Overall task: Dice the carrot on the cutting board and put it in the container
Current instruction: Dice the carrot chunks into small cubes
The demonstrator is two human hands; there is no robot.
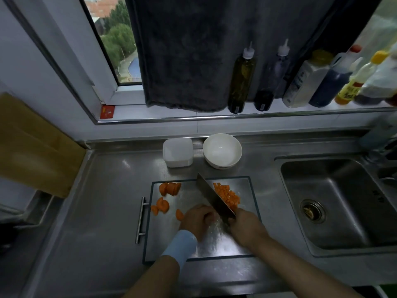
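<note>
Fingers (208, 215) of the left hand (198, 220) are curling knuckles-first beside the knife (214, 196) blade; the right hand (245, 224) is gripping the handle.
Both forearms are reaching in from below. The right fist is covering the handle, and the left fingers are hiding whatever lies beneath, so whether they are clamping carrot is unclear. Diced carrot (227, 195) is sitting right of the blade on the cutting board (217, 244), carrot slices (169, 188) left of the fingers, the container (177, 152) beyond on the table (107, 190).

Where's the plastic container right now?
In the head view, the container sits on the counter behind the cutting board, just left of the white bowl.
</note>
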